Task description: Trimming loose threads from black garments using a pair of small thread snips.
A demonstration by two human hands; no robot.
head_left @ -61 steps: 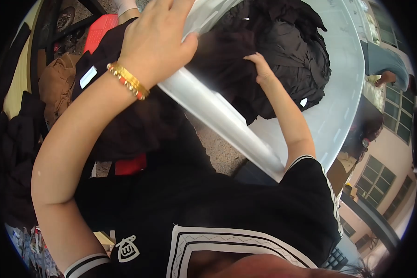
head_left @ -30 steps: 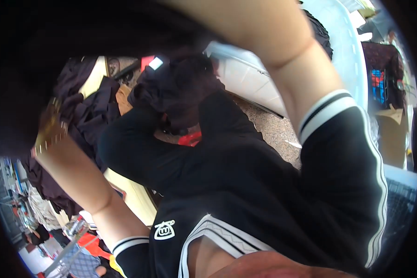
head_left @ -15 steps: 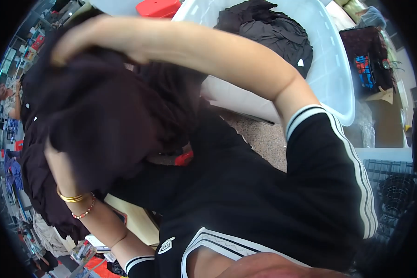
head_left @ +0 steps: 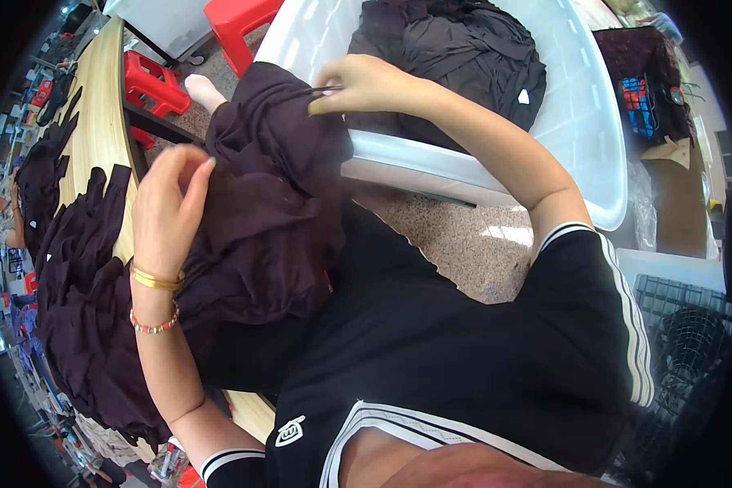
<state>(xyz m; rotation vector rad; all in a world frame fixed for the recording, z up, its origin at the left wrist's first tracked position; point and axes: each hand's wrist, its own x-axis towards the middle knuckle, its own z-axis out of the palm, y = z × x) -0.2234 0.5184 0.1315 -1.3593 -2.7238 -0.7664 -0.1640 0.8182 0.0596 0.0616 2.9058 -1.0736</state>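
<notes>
Dark garment — lying bunched over the lap, long axis running up toward the white tub. Right hand is pinching its top edge; left hand is gripping the near side by the worktop.

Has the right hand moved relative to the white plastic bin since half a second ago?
Yes. The right hand was out over the wooden table side; now it pinches the dark garment close to the white plastic bin's near rim.
</notes>
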